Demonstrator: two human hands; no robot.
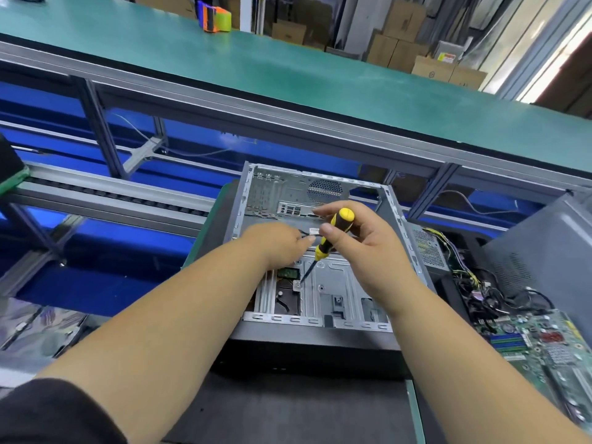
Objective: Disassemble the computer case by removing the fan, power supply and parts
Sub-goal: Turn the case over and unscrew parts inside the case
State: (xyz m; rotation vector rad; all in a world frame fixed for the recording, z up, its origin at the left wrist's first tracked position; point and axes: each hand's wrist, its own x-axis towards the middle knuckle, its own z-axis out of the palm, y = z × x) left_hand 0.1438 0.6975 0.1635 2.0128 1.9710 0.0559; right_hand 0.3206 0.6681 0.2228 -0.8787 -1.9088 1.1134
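One screwdriver [330, 241] slants tip-down-left in right hand [362, 248] over case [320, 322].

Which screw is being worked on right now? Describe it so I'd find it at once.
Start at the open grey metal computer case in the middle of the bench. Follow the yellow-and-black screwdriver, gripped by the right hand, down its dark shaft. Its tip sits on a small silver screw on a metal bracket near the case's front left, beside a green circuit board; no other screw has a tool on it.
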